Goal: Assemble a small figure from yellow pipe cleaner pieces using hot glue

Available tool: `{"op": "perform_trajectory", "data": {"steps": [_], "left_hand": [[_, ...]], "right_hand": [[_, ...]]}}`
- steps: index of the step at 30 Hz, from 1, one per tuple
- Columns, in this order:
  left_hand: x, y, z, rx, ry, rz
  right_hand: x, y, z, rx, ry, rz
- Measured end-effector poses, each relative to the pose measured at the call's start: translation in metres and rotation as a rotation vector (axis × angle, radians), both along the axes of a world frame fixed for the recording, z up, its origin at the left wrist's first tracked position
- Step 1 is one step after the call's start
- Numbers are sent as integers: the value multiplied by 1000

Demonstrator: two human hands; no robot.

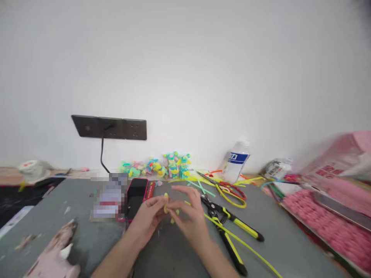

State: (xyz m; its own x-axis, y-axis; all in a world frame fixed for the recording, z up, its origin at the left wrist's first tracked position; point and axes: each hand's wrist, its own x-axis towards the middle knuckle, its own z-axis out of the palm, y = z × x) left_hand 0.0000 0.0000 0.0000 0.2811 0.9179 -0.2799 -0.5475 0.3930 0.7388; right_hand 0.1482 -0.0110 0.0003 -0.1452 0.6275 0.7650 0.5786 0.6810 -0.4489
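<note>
My left hand [148, 217] and my right hand [189, 213] meet above the grey table. Pinched between their fingertips is a small yellow piece [166, 202] that looks like bent pipe cleaner. The right index finger is raised, while the thumb and other fingers close on the piece. A long yellow strand [245, 244] runs from behind the right hand to the lower right; whether it joins the piece is hidden. More yellow bits [173, 221] show under the right fingers. Pliers [224, 218] with black and yellow handles lie right of my right hand.
Scissors [230, 191] lie behind the pliers, near a white bottle [235, 164]. Several colourful pipe-cleaner figures [174, 166] stand by the wall. A phone [136, 195] lies left. A pink woven item [324, 220] is right, a pink object [56, 253] lower left.
</note>
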Motion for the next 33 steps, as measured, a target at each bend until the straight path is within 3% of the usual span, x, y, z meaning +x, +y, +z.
{"op": "perform_trajectory", "data": {"steps": [8,15,22,26,33], "left_hand": [[-1,4,2,-86,-18,77],[-2,6,4,-92,-5,160],[-3,7,2,-77,50,105],[-4,3,4,36,158,-23],[-3,-3,8,112,167,-239]], "right_hand": [[-2,0,3,90,-112,22],[0,-5,7,50,-134,91],[5,2,4,-306,461,156],[13,15,-4,-537,574,190],[25,16,3,-991,635,612]]}}
